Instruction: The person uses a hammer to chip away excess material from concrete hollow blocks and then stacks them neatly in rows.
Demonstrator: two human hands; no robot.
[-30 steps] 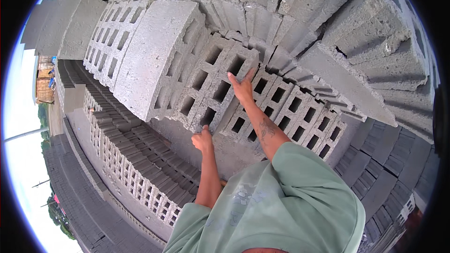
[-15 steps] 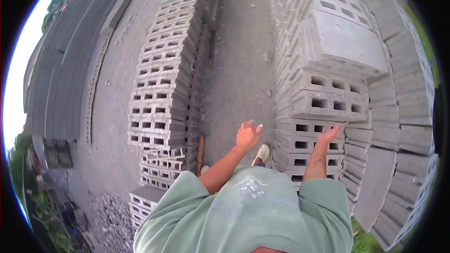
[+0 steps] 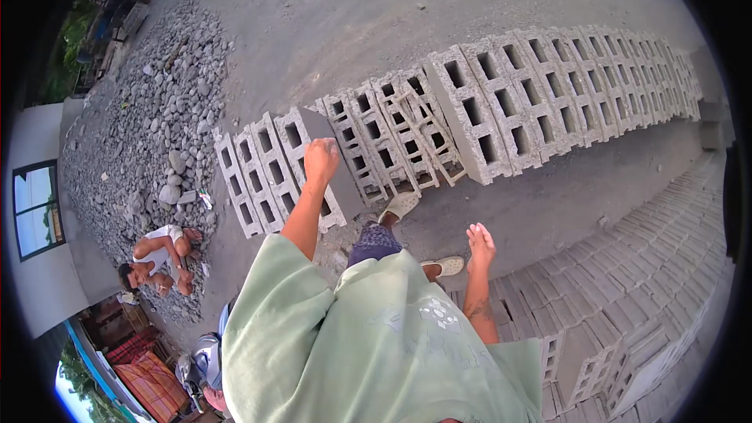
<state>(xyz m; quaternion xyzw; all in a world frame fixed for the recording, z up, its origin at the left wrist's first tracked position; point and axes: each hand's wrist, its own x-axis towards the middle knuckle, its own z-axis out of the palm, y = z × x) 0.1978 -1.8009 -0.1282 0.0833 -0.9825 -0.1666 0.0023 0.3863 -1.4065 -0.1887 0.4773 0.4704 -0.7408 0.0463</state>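
Observation:
My left hand (image 3: pixel 321 160) is stretched forward with its fingers curled in, and nothing shows in it. Beyond it, in the view, lies a short row of grey hollow concrete blocks (image 3: pixel 276 168); whether the hand touches the nearest block cannot be made out. My right hand (image 3: pixel 481 246) hangs out to the right with its fingers extended, holding nothing. In front of me is a long row of the same hollow blocks (image 3: pixel 540 102), with a few broken block pieces (image 3: pixel 427 129) at its left end.
At the left are a heap of grey stones (image 3: pixel 157 117) and a crouching person (image 3: pixel 160 254). A motorbike (image 3: pixel 205 360) stands at the lower left. Stacked blocks (image 3: pixel 580 290) fill the lower right. My light clogs (image 3: pixel 401 205) are on the grey ground beside the row.
My view has turned left, away from the aisle between the block stacks. My left hand now reaches over by the short row; my right hand has moved away from the stack it was beside.

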